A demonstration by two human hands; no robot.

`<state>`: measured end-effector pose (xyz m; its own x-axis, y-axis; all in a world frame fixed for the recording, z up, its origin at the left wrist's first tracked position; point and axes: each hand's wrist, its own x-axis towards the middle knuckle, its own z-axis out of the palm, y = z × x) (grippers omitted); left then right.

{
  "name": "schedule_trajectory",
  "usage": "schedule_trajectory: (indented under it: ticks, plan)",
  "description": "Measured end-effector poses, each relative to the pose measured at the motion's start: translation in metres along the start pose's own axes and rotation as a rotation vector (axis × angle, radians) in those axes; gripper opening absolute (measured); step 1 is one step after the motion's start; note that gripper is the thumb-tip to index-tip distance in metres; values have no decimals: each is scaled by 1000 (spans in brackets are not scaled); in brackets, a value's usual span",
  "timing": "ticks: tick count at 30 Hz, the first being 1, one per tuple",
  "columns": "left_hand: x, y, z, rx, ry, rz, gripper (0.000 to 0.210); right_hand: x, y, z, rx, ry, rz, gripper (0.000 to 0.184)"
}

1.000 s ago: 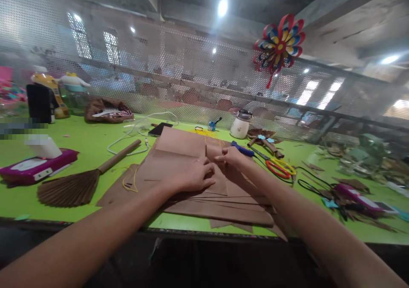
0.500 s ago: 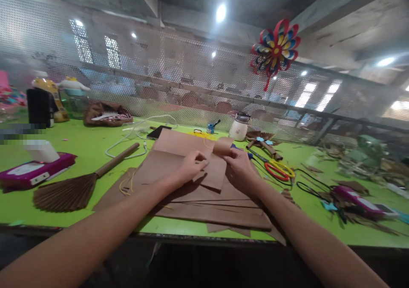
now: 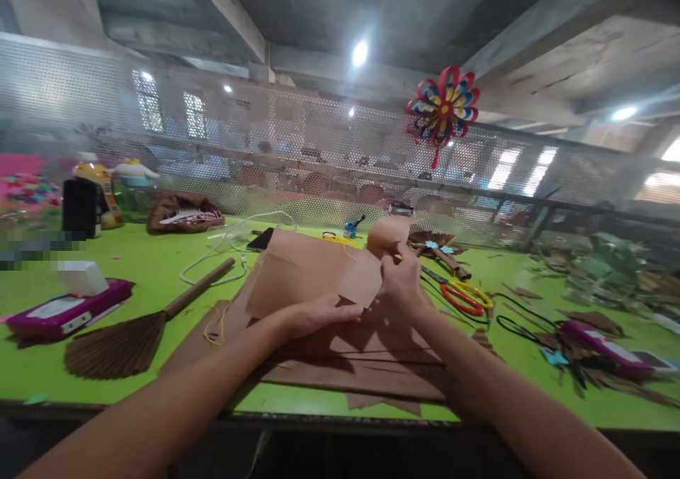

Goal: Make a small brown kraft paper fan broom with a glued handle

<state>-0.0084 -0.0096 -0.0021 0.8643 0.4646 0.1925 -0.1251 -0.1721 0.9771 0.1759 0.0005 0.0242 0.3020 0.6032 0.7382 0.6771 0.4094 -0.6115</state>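
Observation:
A sheet of brown paper [image 3: 302,270] is lifted off a stack of brown paper [image 3: 366,376] in front of me, its right end curled over into a loop. My right hand [image 3: 402,280] pinches the sheet just below this curl. Along the lower edge, my left hand [image 3: 316,316] holds the paper, thumb stretched along it and the other fingers partly hidden. To the left lies a pleated brown paper fan [image 3: 120,344] with a rolled handle [image 3: 196,288]. Thin yellow string [image 3: 215,327] rests on the stack's left side.
Scissors with red and yellow handles [image 3: 467,298] lie right of my right hand. Purple glue-gun-like devices [image 3: 71,312] sit left and right. A white cable [image 3: 196,266], a small blue bottle [image 3: 350,229] and a brown pouch [image 3: 185,213] are farther back, before a perforated screen [image 3: 319,125].
The sheet has risen off the stack, and its curled end is higher. My right hand moved up with it; my left hand slid down to the sheet's lower edge. The view tilted up slightly.

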Motion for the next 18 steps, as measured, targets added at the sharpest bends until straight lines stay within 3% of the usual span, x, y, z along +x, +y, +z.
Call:
schedule_trajectory:
  ticks: [6, 11, 14, 18]
  plan:
    - [0, -3, -9, -402, 169, -86, 42, -16, -14, 13, -20, -29, -271, 24]
    - [1, -8, -13, -468, 153, -86, 39, -28, -1, 2, 70, -224, -391, 39]
    - [1, -5, -9, -397, 107, -88, 42, -26, 0, -9, 230, -329, -313, 35]
    - [0, -1, -4, -322, 137, -96, 42, -20, -2, -18, 505, -429, -33, 23]
